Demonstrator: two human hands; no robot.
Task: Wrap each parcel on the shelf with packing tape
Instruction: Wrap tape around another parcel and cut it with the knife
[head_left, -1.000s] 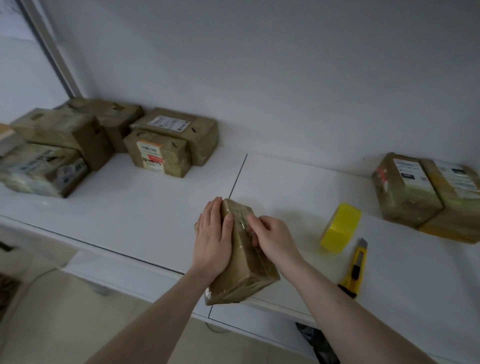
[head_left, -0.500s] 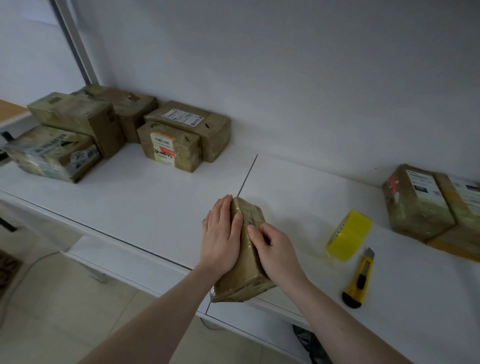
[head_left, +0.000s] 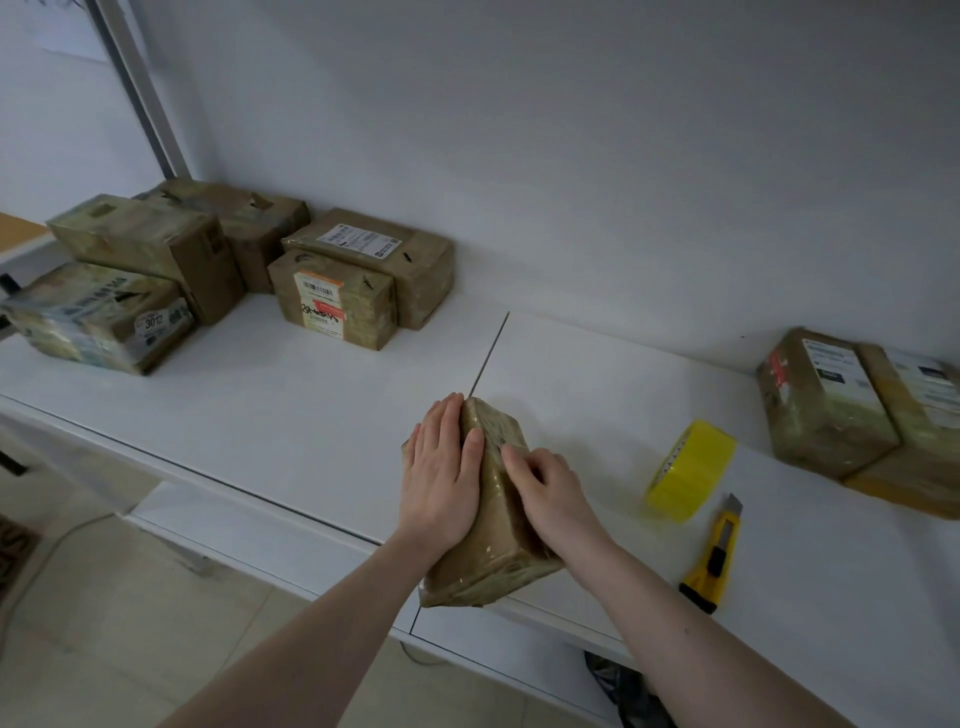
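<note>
A white shelf (head_left: 291, 415) runs along a plain wall. At its front edge, about 6 o'clock, the parcel (head_left: 493, 551) overhangs slightly. The left hand (head_left: 441, 467) lies flat, fingers spread, on its left face; the right hand (head_left: 550, 499) presses with bent fingers, probably smoothing tape. Rub firmly outward to seat edges. Tape roll (head_left: 691, 470) and knife (head_left: 714, 556) at 3 o'clock; other parcels (head_left: 337, 296) at 11.

Both bare forearms reaching forward from the lower edge, converging. Left hand (head_left: 440, 470) laid flat, fingers straight and together, thumb alongside, pressing. Right hand (head_left: 551, 487) close beside it, knuckles up, fingers bent, tips pressing down. Wrists straight, hands nearly touching.
</note>
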